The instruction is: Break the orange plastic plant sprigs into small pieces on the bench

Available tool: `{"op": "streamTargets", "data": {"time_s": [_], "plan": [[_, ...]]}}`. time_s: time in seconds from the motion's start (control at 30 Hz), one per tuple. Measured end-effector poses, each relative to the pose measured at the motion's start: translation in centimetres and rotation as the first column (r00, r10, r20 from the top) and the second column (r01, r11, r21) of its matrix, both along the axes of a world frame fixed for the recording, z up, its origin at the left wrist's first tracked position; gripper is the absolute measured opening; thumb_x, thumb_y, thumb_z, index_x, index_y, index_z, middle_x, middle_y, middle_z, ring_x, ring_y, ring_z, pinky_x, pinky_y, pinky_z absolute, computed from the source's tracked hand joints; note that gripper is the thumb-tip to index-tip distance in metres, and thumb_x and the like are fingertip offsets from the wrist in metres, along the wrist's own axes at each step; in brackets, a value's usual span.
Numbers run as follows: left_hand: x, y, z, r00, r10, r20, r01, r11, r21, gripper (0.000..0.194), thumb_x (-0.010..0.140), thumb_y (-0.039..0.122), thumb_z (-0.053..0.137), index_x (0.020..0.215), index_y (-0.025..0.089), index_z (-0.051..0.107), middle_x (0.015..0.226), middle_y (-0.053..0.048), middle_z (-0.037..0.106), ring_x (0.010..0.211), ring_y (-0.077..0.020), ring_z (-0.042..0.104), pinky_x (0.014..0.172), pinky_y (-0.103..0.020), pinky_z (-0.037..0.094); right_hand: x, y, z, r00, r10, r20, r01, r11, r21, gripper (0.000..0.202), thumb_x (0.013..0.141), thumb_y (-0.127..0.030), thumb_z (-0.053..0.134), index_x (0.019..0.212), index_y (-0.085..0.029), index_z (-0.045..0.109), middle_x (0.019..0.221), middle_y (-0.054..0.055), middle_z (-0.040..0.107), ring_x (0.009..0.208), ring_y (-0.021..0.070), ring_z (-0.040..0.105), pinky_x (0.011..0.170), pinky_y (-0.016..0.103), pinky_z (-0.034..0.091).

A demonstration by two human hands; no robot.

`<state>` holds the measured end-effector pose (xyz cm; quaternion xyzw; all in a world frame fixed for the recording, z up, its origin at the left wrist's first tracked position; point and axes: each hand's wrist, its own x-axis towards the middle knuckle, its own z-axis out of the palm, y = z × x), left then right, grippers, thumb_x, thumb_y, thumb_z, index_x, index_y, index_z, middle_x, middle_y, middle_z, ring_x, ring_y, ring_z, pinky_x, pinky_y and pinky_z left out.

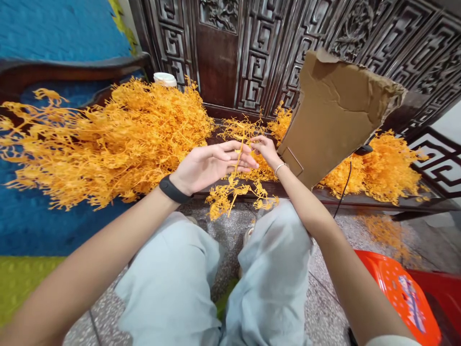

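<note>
My left hand [212, 166] is in the middle, palm turned up and fingers nearly straight. A yellow-orange plastic sprig [233, 194] runs across these fingers, its stem apparently caught between them and its branched ends hanging over the bench edge. My right hand [265, 150] is just to the right, fingers bent together and fingertips close to the stem; what they pinch, if anything, is too small to make out. Loose sprigs [239, 129] lie on the dark wooden bench [248, 186] behind and below both hands. A large heap of the same sprigs [144, 139] spreads out on the left.
A torn cardboard piece [331, 110] stands tilted at the right, before another yellow-orange heap [391, 168]. A white round container [164, 79] sits behind the left heap. Carved dark wood panels [218, 67] rise behind. An orange plastic stool [399, 293] stands at lower right.
</note>
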<state>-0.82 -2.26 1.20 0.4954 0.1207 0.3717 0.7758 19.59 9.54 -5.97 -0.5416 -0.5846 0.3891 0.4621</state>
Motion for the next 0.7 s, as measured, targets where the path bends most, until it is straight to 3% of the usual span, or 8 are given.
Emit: {"op": "streamTargets", "data": {"time_s": [0.13, 0.27, 0.47, 0.63, 0.7], "plan": [[-0.1, 0.0, -0.1, 0.996, 0.077, -0.053, -0.077, 0.997, -0.011, 0.039, 0.06, 0.007, 0.047, 0.096, 0.009, 0.062, 0.099, -0.015, 0.068, 0.105, -0.0274, 0.059, 0.099, -0.048, 0.038, 0.5, 0.8, -1.1, 0.992, -0.022, 0.128, 0.033, 0.996, -0.087, 0.016, 0.068, -0.008, 0.055, 0.081, -0.012, 0.063, 0.056, -0.003, 0.055, 0.052, 0.0096, 0.049, 0.061, 0.026, 0.043], [-0.2, 0.1, -0.1, 0.985, 0.142, -0.099, -0.148, 0.988, -0.051, 0.035, 0.063, 0.007, 0.048, 0.096, 0.01, 0.062, 0.099, -0.015, 0.068, 0.103, -0.0279, 0.061, 0.095, -0.048, 0.044, 0.8, 1.2, -1.6, 0.96, -0.04, 0.277, 0.053, 0.998, -0.039, 0.023, 0.067, -0.008, 0.057, 0.087, -0.011, 0.067, 0.053, -0.005, 0.052, 0.052, 0.009, 0.046, 0.065, 0.026, 0.042], [-0.1, 0.5, -0.6, 0.951, 0.279, -0.134, -0.287, 0.957, -0.044, 0.043, 0.058, -0.006, 0.047, 0.095, 0.009, 0.062, 0.091, -0.011, 0.069, 0.098, -0.0217, 0.063, 0.098, -0.043, 0.043, 0.5, 1.1, -1.8, 0.965, -0.023, 0.26, 0.028, 0.999, -0.015, 0.031, 0.066, -0.006, 0.057, 0.095, -0.013, 0.065, 0.056, -0.005, 0.054, 0.052, 0.008, 0.045, 0.062, 0.024, 0.042], [-0.2, 0.6, -0.8, 0.942, 0.306, -0.137, -0.314, 0.949, -0.04, 0.039, 0.062, -0.007, 0.053, 0.097, 0.009, 0.06, 0.091, -0.01, 0.069, 0.096, -0.0197, 0.064, 0.099, -0.039, 0.043, -0.3, -0.2, 0.1, 0.988, 0.101, 0.116, -0.106, 0.993, 0.043, 0.01, 0.072, -0.017, 0.059, 0.082, -0.015, 0.059, 0.06, -0.003, 0.057, 0.056, 0.0078, 0.05, 0.057, 0.022, 0.041], [-0.3, 0.6, -0.8, 0.924, 0.353, -0.144, -0.36, 0.932, -0.028, 0.038, 0.062, -0.008, 0.056, 0.096, 0.01, 0.059, 0.091, -0.01, 0.068, 0.096, -0.0183, 0.064, 0.099, -0.038, 0.043, -0.7, -1.4, 1.6, 0.977, 0.2, 0.079, -0.207, 0.974, 0.094, 0.015, 0.075, -0.03, 0.061, 0.073, -0.016, 0.056, 0.057, -0.003, 0.055, 0.055, 0.0079, 0.05, 0.057, 0.022, 0.041]]}}
